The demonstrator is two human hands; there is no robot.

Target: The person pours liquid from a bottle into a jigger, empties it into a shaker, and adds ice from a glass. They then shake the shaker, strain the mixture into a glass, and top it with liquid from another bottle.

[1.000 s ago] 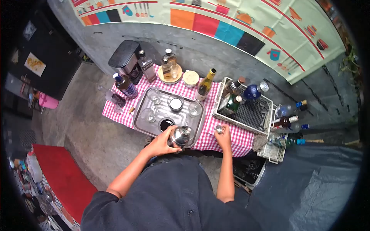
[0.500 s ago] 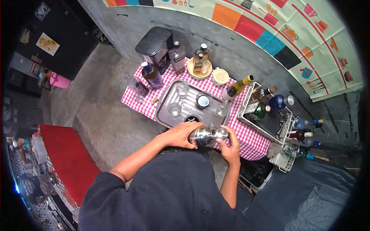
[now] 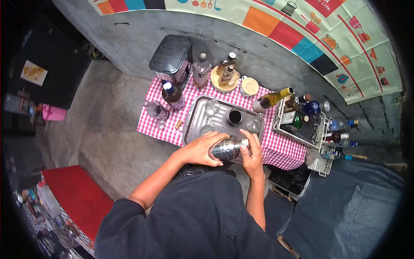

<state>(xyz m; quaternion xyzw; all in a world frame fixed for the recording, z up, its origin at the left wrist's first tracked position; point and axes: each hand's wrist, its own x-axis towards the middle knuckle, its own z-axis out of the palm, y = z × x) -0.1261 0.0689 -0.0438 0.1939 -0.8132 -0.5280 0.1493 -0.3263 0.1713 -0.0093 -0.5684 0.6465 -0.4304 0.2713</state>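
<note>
My left hand (image 3: 202,149) is wrapped round the body of a shiny metal cocktail shaker (image 3: 225,150), tilted on its side in front of my belly, over the near edge of the tray. The thumb and fingers of my right hand (image 3: 253,159) close on the shaker's cap (image 3: 245,143) at its right end. Just beyond the hands lies a grey metal tray (image 3: 224,108). On it stand a dark-looking cup (image 3: 235,116) and clear glasses, one at the back (image 3: 211,107), one at the right (image 3: 255,125) and one partly hidden by my left hand (image 3: 208,129).
The red-checked tablecloth (image 3: 148,123) carries several bottles, among them a blue-capped one (image 3: 173,96) and a yellow-necked one (image 3: 272,100). Corks (image 3: 179,124) lie left of the tray. A black bin (image 3: 170,56) stands behind. A white basket (image 3: 297,130) holds bottles at the right.
The view has shifted a little, so the table sits further right. My right fingers have changed position on the cap and hide more of it. The left hand keeps its grip.
</note>
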